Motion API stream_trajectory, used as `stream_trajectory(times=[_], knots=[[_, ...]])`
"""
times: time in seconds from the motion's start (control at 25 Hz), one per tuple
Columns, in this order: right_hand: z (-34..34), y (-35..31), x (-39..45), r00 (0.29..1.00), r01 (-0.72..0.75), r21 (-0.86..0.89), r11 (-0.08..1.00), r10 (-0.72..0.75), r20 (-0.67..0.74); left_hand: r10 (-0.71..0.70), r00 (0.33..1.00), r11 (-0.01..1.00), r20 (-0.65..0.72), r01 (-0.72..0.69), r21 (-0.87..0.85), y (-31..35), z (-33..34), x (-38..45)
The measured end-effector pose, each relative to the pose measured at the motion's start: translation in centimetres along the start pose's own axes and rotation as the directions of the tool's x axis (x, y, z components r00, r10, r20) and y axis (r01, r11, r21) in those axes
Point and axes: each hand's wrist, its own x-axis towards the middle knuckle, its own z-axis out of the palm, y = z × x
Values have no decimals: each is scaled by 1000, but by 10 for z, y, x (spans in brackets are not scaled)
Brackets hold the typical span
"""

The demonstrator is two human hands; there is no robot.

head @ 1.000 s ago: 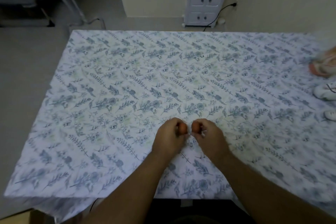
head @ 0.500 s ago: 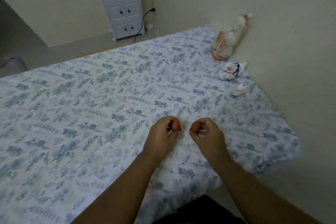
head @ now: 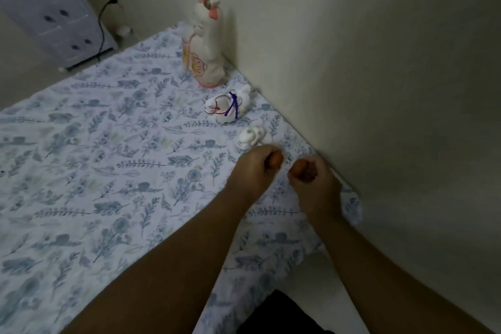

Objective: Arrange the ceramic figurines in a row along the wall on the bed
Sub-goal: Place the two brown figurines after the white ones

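My left hand (head: pixel 256 164) is shut on a small orange figurine (head: pixel 276 160) that pokes out past the fingers. My right hand (head: pixel 311 179) is shut on a second small orange figurine (head: pixel 300 168), mostly hidden in the fist. Both hands hover over the bed (head: pixel 108 157) close to the wall (head: pixel 379 76). Three white figurines stand in a row along the wall: a tall cat with pink flowers (head: pixel 206 43), a mid-size one with a purple cord (head: pixel 229 107), and a small one (head: pixel 252 138) just beyond my left hand.
The bed has a blue leaf-patterned sheet, and its near right corner (head: pixel 352 206) ends at the wall. A white drawer unit (head: pixel 51 8) stands past the bed's far end, with a black cable (head: pixel 101 27) plugged in beside it.
The view has swung right toward the wall. Both hands, each still holding an orange figurine, have moved from mid-bed to beside the small white figurine near the wall.
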Motion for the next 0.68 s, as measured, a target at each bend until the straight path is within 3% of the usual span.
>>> stream_trajectory(times=[0.12,0.28,0.68], knots=[[-1,9,2,999,24,34,999,-25,34,-40,999,999,6,40,-11,-4,5,10],[-1,11,2,995,102,-44,994,-101,13,-71,997,997,23,72,-37,-8,8,8],[-2,17,-20,992,123,-119,985,-117,53,-8,994,1000,112,8,-1,-8,7,10]])
